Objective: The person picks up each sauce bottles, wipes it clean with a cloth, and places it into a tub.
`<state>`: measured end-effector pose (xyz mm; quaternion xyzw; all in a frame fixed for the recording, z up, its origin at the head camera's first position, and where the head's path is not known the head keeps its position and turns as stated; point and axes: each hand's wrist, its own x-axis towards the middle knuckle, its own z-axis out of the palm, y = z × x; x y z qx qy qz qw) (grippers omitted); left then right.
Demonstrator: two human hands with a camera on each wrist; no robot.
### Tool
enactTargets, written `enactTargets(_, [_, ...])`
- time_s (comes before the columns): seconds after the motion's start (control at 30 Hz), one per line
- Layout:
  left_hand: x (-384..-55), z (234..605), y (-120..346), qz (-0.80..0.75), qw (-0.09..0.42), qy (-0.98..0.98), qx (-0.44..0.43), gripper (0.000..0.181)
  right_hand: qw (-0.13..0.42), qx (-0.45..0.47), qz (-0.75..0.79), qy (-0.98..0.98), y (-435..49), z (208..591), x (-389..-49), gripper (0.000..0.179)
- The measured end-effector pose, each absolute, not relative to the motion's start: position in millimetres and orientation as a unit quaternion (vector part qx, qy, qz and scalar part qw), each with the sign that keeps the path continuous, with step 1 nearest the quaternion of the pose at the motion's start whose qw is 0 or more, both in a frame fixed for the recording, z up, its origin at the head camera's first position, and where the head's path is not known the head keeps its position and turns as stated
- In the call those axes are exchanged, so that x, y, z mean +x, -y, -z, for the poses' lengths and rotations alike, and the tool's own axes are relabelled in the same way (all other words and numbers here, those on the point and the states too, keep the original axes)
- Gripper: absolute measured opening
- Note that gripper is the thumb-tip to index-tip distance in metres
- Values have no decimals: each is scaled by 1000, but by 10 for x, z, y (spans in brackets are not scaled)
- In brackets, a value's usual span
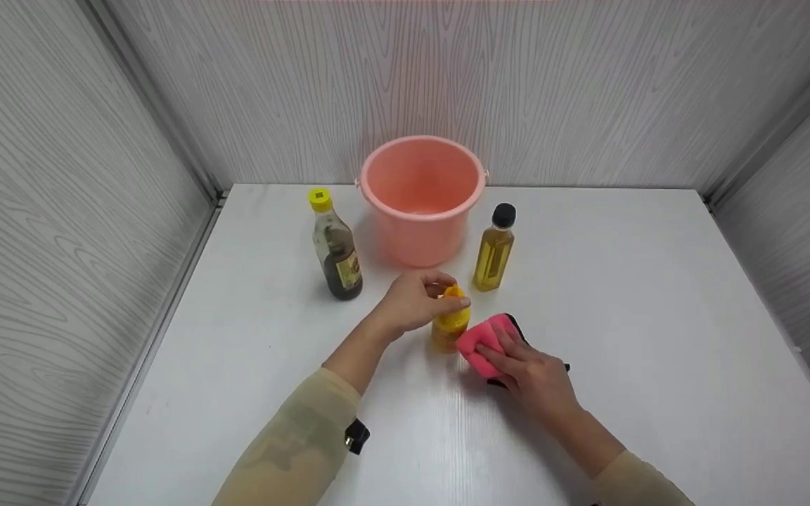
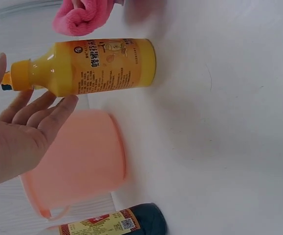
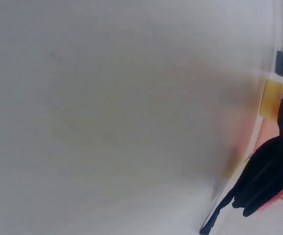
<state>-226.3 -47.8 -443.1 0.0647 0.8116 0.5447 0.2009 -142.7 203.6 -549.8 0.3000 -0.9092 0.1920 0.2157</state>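
A yellow squeeze bottle [image 1: 451,329] with a pointed cap and Chinese lettering stands upright near the middle of the table. My left hand [image 1: 419,301] is at its top, thumb and fingers on either side of the cap. In the left wrist view, the straight fingers [image 2: 58,116] lie along the bottle's neck and shoulder, while the thumb stands off the cap. A folded pink cloth [image 1: 481,344] is gripped in my right hand [image 1: 535,376], close beside the bottle's lower right. Dark folded fabric [image 3: 268,171] shows with the pink cloth in the right wrist view.
A pink bucket [image 1: 422,235] stands behind the hands, near the back wall. To its left is a dark sauce bottle [image 1: 338,256] with a yellow cap. A black-capped bottle of golden oil [image 1: 495,253] stands at its right. White table [image 1: 658,316] extends right, between side panels.
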Motion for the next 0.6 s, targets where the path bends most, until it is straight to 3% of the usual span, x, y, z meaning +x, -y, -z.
enactTargets(0.17, [-2267,4439,470,-547,182,-816,43,36,281,329,-197,880,-2061,5444,-1494,62])
enactTargets(0.33, [-2293,4457,492,-553,179,-812,48,26,311,349,-190,863,-2041,5359,-1579,63])
enactTargets(0.6, [-2355,4443,548,-540,189,-817,76,33,319,365,-183,856,-1958,5232,-1722,58])
